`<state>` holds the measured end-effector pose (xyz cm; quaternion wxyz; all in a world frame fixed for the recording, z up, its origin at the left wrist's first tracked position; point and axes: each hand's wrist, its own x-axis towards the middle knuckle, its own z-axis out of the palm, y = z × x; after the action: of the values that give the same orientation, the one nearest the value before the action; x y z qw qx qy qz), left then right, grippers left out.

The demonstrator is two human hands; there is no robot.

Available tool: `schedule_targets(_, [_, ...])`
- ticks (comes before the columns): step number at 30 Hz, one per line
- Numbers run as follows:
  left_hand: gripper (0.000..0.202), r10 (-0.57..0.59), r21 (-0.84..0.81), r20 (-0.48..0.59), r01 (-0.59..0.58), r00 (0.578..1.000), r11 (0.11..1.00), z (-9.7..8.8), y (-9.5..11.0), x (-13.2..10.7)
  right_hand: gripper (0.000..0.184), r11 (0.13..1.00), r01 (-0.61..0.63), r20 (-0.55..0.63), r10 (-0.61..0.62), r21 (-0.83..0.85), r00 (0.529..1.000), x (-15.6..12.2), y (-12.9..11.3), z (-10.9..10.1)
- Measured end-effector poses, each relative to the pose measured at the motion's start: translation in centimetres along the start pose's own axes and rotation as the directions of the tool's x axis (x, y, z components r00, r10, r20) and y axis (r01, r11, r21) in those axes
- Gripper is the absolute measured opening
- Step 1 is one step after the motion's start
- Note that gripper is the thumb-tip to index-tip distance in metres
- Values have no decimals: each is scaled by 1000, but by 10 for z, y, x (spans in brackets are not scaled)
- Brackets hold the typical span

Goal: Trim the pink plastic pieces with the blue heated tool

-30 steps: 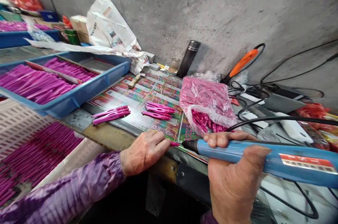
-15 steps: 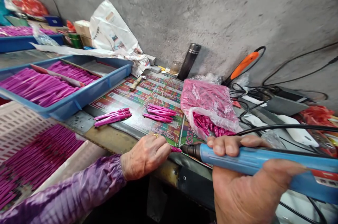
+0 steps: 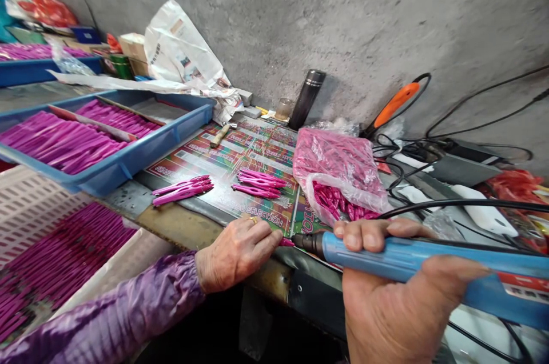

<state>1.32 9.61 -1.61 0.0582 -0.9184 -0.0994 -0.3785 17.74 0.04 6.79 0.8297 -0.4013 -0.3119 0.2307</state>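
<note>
Right hand [image 3: 386, 301] closed firmly round a blue plastic corded pen-shaped tool [image 3: 398, 255]. Left hand [image 3: 235, 255] pinches a small magenta plastic piece [image 3: 286, 242] right at the tool's dark metal tip [image 3: 303, 242] (contact hard to tell), above the near edge of the scuffed metal worktop [image 3: 175, 221]. Risk: a fingertip slip could drop the piece off that edge.

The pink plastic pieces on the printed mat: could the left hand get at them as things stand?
Probably yes: only the printed mat lies between the left hand and those pink plastic pieces.
</note>
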Motion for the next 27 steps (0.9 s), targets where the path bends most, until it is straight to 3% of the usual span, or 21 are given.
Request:
schedule_targets(17, [23, -1, 22, 162, -2, 987, 1000, -6, -2, 1, 54, 1000, 16, -8, -16, -10, 1000, 1, 1, -7])
schedule_targets(27, [19, -6, -17, 58, 7, 998, 1000, -5, -1, 2, 55, 1000, 18, -12, -18, -5, 1000, 1, -3, -5])
